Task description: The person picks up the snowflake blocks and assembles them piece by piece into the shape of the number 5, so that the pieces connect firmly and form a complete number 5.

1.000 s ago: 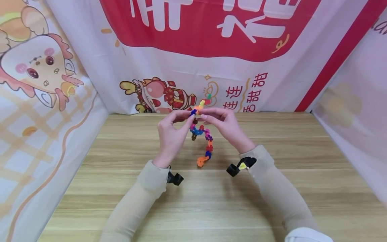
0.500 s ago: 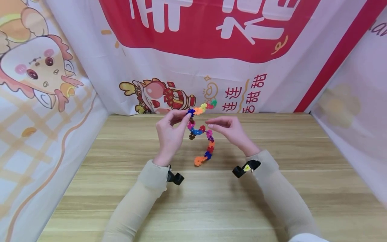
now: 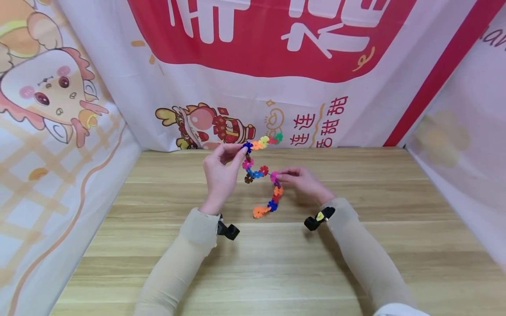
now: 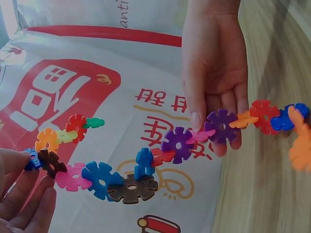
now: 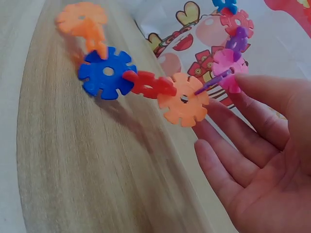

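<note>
A chain of notched plastic snowflake discs in many colours hangs in an S-like curve above the table. At its upper end my left hand pinches a dark blue disc between thumb and fingers. Beyond that grip an orange, a yellow, a red and a green disc stick out to the right. Lower down, the thumb and finger of my right hand pinch a pink disc; its other fingers spread behind the chain. The loose end, with orange discs, hangs towards me.
The wood-grain table lies beneath both arms. A printed white and red cloth stands behind it, with more cloth at the left and right. A black wrist camera sits on each wrist.
My right hand has left the upper part of the chain, moved down and now pinches the pink disc. My left hand keeps its grip. The green-tipped end has swung right.
</note>
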`<action>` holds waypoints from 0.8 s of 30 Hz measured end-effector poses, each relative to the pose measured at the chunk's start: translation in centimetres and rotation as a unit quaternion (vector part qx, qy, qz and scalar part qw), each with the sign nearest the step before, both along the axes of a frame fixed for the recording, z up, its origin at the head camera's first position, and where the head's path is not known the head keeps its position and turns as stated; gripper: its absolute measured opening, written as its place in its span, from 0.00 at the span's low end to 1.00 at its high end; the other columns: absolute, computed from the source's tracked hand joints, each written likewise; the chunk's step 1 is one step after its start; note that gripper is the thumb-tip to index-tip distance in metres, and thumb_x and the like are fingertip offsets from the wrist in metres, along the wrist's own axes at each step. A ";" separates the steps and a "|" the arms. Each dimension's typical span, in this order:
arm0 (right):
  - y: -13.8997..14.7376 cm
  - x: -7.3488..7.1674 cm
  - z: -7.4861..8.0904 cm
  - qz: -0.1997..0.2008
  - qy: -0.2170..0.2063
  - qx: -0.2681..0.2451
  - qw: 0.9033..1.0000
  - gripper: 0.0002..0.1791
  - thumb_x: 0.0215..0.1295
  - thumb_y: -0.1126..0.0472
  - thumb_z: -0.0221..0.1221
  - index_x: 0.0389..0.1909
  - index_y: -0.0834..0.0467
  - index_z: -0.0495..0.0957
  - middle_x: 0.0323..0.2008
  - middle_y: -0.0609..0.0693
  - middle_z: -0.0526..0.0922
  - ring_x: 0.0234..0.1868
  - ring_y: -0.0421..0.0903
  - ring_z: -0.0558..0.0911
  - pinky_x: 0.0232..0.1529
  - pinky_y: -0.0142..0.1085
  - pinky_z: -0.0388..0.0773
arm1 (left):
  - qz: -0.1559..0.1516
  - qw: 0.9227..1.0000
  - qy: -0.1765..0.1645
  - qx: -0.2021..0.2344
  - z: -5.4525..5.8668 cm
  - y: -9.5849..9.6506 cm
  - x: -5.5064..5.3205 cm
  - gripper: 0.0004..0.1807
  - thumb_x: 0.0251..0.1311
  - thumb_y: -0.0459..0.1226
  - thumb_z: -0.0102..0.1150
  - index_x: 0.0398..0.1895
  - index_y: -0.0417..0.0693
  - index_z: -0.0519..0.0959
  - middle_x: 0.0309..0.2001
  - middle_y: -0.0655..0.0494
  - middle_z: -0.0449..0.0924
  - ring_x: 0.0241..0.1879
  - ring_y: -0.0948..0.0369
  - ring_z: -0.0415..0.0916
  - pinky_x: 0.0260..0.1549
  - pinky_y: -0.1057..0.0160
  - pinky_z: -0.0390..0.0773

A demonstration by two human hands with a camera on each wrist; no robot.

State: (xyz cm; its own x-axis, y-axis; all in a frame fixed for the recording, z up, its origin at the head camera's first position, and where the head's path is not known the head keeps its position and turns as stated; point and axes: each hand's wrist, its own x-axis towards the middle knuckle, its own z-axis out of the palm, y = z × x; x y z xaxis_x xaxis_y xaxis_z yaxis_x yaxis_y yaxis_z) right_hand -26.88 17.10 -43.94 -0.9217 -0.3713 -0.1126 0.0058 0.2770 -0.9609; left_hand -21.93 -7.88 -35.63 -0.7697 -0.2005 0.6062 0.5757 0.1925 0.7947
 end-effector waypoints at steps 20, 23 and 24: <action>3.1 2.0 -1.4 0.043 -0.085 -0.003 0.995 0.15 0.71 0.58 0.64 0.52 0.64 0.82 0.44 0.60 0.87 0.43 0.54 0.86 0.44 0.45 0.85 | -0.087 0.961 -0.237 0.116 -4.9 -0.7 -5.1 0.11 0.63 0.33 0.70 0.46 0.37 0.84 0.43 0.45 0.86 0.40 0.54 0.86 0.43 0.60 0.85; 3.4 2.5 -1.6 0.055 -0.095 0.010 0.994 0.15 0.72 0.59 0.64 0.52 0.65 0.83 0.42 0.60 0.87 0.40 0.53 0.87 0.40 0.43 0.86 | -0.107 0.948 -0.275 0.121 -5.9 -0.5 -5.8 0.12 0.64 0.32 0.69 0.48 0.37 0.83 0.44 0.43 0.86 0.41 0.53 0.86 0.45 0.59 0.84; 3.5 2.6 -1.7 0.059 -0.094 0.016 0.994 0.15 0.72 0.59 0.64 0.52 0.65 0.83 0.41 0.60 0.88 0.39 0.53 0.87 0.38 0.42 0.86 | -0.113 0.944 -0.287 0.120 -6.2 -0.4 -6.0 0.12 0.64 0.31 0.69 0.49 0.37 0.83 0.45 0.43 0.86 0.41 0.53 0.86 0.46 0.58 0.84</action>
